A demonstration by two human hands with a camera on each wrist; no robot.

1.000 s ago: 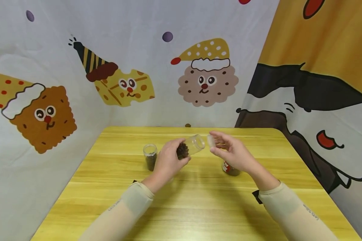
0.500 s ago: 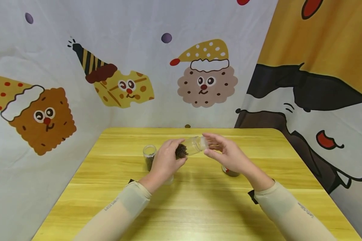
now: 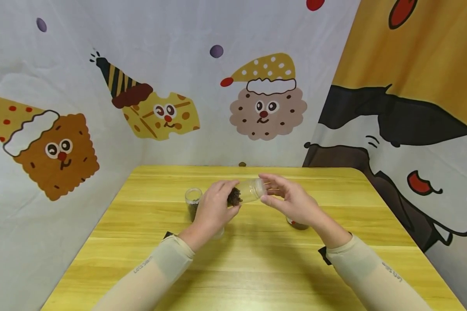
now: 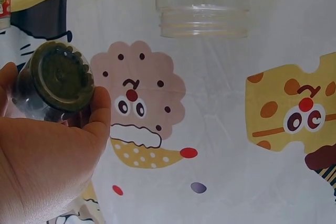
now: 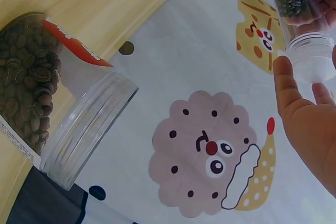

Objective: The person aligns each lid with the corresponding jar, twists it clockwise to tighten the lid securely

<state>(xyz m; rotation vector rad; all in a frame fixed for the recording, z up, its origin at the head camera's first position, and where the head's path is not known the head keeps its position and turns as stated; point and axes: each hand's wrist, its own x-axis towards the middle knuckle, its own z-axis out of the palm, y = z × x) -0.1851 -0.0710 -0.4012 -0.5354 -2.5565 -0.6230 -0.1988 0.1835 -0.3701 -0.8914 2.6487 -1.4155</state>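
Observation:
My left hand [image 3: 213,207] grips the body of a clear jar [image 3: 247,192], tilted with its mouth to the right above the table. Dark small pieces lie toward its base, which faces the camera in the left wrist view. A translucent whitish lid [image 3: 261,188] covers the mouth. Fingertips and thumb of my right hand [image 3: 295,205] hold the lid by its edge; the right wrist view shows the lid [image 5: 311,60] between them. Behind my left hand stands an uncapped jar [image 3: 193,201] with dark contents, partly hidden.
Below my right hand stands a jar [image 3: 297,224] with a red label, mostly hidden; the right wrist view shows brown coffee beans [image 5: 26,72] in it. A small clear object [image 3: 219,233] lies by my left wrist. A printed cloth [image 3: 171,26] hangs behind the wooden table [image 3: 241,268].
The right hand has moved left with the lid, which was apart from the jar's mouth one second ago and is now on it. The left hand has kept its grip, nearly still.

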